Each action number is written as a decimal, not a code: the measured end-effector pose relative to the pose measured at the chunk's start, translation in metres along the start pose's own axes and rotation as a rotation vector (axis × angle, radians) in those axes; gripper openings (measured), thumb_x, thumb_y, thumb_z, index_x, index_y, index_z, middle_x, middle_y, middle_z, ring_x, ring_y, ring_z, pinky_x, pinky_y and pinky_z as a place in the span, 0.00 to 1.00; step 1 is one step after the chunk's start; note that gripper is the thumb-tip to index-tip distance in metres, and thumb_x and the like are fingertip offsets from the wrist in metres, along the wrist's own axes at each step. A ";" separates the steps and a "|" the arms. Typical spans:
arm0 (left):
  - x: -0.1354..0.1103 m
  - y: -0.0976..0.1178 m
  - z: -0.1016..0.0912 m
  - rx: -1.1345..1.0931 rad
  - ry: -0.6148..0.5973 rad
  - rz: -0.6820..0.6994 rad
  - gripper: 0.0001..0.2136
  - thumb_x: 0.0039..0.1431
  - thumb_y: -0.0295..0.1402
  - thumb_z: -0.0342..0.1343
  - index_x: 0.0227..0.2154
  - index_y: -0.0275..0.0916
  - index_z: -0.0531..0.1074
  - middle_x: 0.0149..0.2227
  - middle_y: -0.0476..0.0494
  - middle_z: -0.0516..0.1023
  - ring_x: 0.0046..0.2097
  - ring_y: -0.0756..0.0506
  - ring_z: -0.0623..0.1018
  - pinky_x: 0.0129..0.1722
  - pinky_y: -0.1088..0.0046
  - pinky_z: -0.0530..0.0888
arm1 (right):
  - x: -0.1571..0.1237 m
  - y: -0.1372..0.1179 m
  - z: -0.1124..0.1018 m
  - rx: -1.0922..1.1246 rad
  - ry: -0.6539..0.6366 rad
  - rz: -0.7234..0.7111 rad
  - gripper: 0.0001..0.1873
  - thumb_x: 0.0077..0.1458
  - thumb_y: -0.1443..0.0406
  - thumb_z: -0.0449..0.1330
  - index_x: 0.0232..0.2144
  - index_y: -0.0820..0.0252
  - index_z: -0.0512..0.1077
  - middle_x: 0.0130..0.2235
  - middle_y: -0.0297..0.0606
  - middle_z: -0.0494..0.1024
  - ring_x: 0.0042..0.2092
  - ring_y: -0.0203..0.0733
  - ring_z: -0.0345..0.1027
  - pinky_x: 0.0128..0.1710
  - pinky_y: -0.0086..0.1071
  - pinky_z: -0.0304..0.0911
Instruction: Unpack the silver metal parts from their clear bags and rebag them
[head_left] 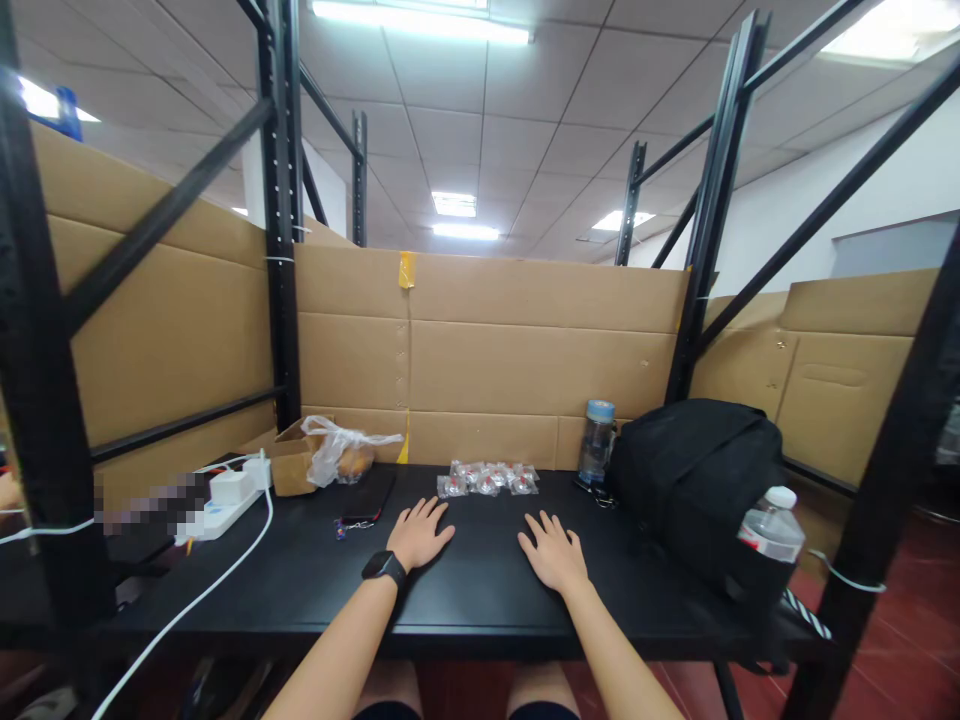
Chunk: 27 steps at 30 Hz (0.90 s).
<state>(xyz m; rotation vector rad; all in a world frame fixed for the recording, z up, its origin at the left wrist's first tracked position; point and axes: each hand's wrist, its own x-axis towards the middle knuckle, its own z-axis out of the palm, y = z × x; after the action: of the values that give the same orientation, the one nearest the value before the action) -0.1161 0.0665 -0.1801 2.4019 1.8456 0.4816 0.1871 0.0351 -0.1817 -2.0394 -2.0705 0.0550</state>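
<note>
My left hand point(420, 533) lies flat on the black tabletop point(480, 580), fingers spread and holding nothing. A dark watch point(384, 568) is on that wrist. To its right my right hand point(553, 552) rests palm down too, fingers apart. Just beyond both hands, several small clear plastic packets point(489, 478) with red and white contents sit in a cluster; what is inside is too small to tell. Neither hand touches them. A dark phone point(369, 497) with a strap charm lies past my left hand on the left.
A black backpack point(690, 480) with a plastic bottle point(776, 520) in its side pocket fills the right. Behind it stands a blue-lidded water bottle point(598, 440). At left are a small carton point(292, 465), a plastic bag point(337, 450) and a power strip point(221, 510) with a white cable. Cardboard walls point(525, 360) enclose the table.
</note>
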 end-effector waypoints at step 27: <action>-0.005 0.002 -0.002 -0.044 0.100 -0.026 0.26 0.62 0.52 0.46 0.60 0.49 0.68 0.66 0.44 0.65 0.67 0.36 0.61 0.64 0.52 0.59 | 0.007 0.002 0.007 -0.070 -0.051 -0.012 0.33 0.66 0.47 0.39 0.69 0.46 0.53 0.72 0.38 0.48 0.72 0.55 0.37 0.67 0.54 0.36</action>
<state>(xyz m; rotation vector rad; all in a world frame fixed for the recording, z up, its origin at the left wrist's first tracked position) -0.1161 0.0611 -0.1785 2.3632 1.8815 0.6440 0.1879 0.0431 -0.1880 -2.0872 -2.1438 0.0334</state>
